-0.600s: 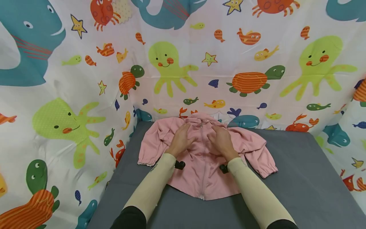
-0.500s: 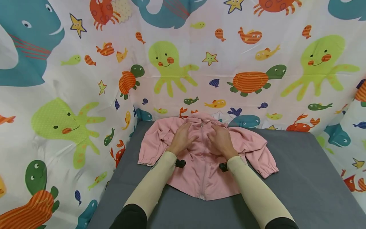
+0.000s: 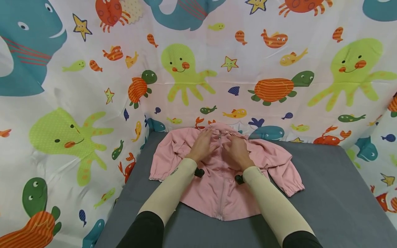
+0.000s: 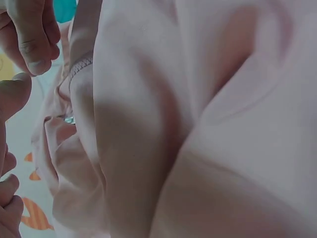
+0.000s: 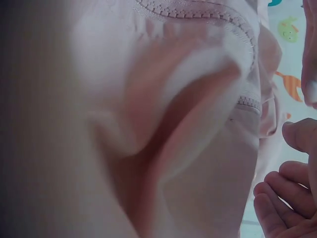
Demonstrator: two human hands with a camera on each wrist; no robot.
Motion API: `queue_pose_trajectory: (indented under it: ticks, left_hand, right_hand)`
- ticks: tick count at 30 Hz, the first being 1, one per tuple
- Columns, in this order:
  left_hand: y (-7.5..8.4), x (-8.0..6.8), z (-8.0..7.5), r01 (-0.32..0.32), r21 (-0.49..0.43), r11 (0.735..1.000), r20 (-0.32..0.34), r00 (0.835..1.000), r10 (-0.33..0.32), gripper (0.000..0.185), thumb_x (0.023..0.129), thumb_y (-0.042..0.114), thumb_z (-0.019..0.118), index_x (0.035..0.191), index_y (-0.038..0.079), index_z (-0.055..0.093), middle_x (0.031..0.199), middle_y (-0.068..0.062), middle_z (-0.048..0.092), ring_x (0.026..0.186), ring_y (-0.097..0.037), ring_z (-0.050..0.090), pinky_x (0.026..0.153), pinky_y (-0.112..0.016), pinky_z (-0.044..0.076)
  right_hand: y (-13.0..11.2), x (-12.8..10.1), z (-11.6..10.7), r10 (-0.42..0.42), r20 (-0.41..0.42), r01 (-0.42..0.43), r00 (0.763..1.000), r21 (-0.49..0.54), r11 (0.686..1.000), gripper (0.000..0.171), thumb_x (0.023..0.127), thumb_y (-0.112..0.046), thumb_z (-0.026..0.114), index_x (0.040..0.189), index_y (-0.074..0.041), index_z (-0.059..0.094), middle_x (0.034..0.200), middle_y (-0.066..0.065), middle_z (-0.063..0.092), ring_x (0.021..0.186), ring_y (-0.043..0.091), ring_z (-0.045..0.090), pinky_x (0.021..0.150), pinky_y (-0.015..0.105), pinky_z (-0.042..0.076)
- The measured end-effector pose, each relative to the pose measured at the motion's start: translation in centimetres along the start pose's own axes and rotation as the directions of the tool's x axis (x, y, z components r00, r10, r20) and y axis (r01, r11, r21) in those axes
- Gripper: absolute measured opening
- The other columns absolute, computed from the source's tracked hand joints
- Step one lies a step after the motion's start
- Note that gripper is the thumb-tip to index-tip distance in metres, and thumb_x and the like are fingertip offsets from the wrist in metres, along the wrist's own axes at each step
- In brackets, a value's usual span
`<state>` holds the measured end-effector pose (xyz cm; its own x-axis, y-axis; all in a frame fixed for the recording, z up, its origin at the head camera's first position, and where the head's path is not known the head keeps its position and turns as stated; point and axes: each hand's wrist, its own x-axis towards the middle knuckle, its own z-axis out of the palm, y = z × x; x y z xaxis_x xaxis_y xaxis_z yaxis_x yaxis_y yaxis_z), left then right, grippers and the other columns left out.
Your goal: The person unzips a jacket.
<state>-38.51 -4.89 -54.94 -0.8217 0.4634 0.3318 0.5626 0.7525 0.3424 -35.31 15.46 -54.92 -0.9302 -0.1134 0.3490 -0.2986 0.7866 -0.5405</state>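
A pink zip-up jacket (image 3: 223,193) lies front up, both sleeves spread to the sides. Its zipper (image 3: 221,172) runs down the middle, with the collar (image 3: 224,128) at the far end. My left hand (image 3: 201,146) is over the upper chest, left of the zipper, fingers toward the collar. My right hand (image 3: 237,151) is opposite it on the right side. Neither hand plainly grips cloth. In the left wrist view, relaxed fingers (image 4: 34,49) show near raised folds of the jacket. Loosely bent fingers (image 5: 285,198) appear in the right wrist view, with no fabric between them.
The jacket lies on a grey surface (image 3: 322,193) against a white curtain (image 3: 198,20) printed with sea animals, which stands behind and on both sides. Small black wrist mounts (image 3: 199,172) sit on the inner sides of both wrists.
My left hand has slid slightly forward and right, toward the collar and zipper. The right hand has shifted slightly left. The jacket stays nearly the same; the head view has moved a little.
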Motion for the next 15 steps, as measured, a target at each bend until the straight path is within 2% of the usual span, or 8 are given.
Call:
queue_pose_trajectory:
  ticks: [4, 6, 11, 13, 15]
  left_hand:
    - [0.0, 1.4, 0.5, -0.026, 0.003, 1.0, 0.012, 1.0, 0.026, 0.068, 0.1, 0.023, 0.081, 0.153, -0.009, 0.054, 0.162, -0.028, 0.053, 0.158, -0.046, 0.043, 0.131, -0.06, 0.031]
    - [-1.0, 2.4, 2.1, -0.045, 0.039, 0.998, 0.01, 0.999, 0.045, 0.06, 0.105, 0.03, 0.074, 0.152, -0.003, 0.056, 0.162, -0.023, 0.055, 0.159, -0.041, 0.042, 0.133, -0.056, 0.029]
    - [-1.6, 3.6, 3.2, -0.081, 0.121, 0.989, 0.012, 0.997, 0.08, 0.044, 0.101, 0.025, 0.069, 0.137, 0.0, 0.063, 0.148, -0.017, 0.065, 0.151, -0.036, 0.051, 0.132, -0.049, 0.033]
    - [-0.5, 3.4, 2.0, -0.079, 0.108, 0.991, 0.024, 0.997, 0.076, 0.04, 0.099, 0.016, 0.072, 0.132, -0.004, 0.064, 0.144, -0.02, 0.066, 0.146, -0.039, 0.054, 0.129, -0.053, 0.037]
    - [-0.2, 3.6, 1.8, -0.078, 0.111, 0.991, 0.037, 0.997, 0.075, 0.04, 0.1, 0.015, 0.072, 0.133, -0.005, 0.064, 0.144, -0.021, 0.065, 0.145, -0.041, 0.054, 0.128, -0.054, 0.037]
  right_hand:
    - [0.2, 0.3, 0.6, 0.022, -0.002, -0.022, 1.0, 0.02, 1.0, 0.035, 0.098, -0.014, 0.074, 0.129, 0.003, 0.077, 0.115, 0.023, 0.08, 0.106, 0.043, 0.076, 0.096, 0.058, 0.06]
    - [0.2, 0.4, 0.9, 0.028, -0.001, -0.028, 1.0, 0.03, 0.999, 0.032, 0.098, -0.014, 0.074, 0.126, 0.001, 0.077, 0.113, 0.021, 0.08, 0.106, 0.043, 0.076, 0.096, 0.058, 0.059]
    - [0.3, 0.7, 1.4, 0.039, -0.008, -0.039, 0.999, 0.035, 0.999, 0.026, 0.102, -0.018, 0.073, 0.121, -0.001, 0.078, 0.108, 0.02, 0.079, 0.103, 0.042, 0.076, 0.094, 0.058, 0.059]
    - [0.3, 0.8, 1.6, 0.046, -0.01, -0.045, 0.999, 0.039, 0.998, 0.027, 0.103, -0.019, 0.072, 0.122, -0.001, 0.078, 0.107, 0.019, 0.079, 0.101, 0.041, 0.075, 0.093, 0.057, 0.058]
    - [0.4, 0.9, 1.8, 0.042, -0.014, -0.041, 0.999, 0.039, 0.998, 0.024, 0.104, -0.019, 0.072, 0.12, -0.002, 0.078, 0.103, 0.018, 0.078, 0.096, 0.039, 0.074, 0.09, 0.056, 0.058]
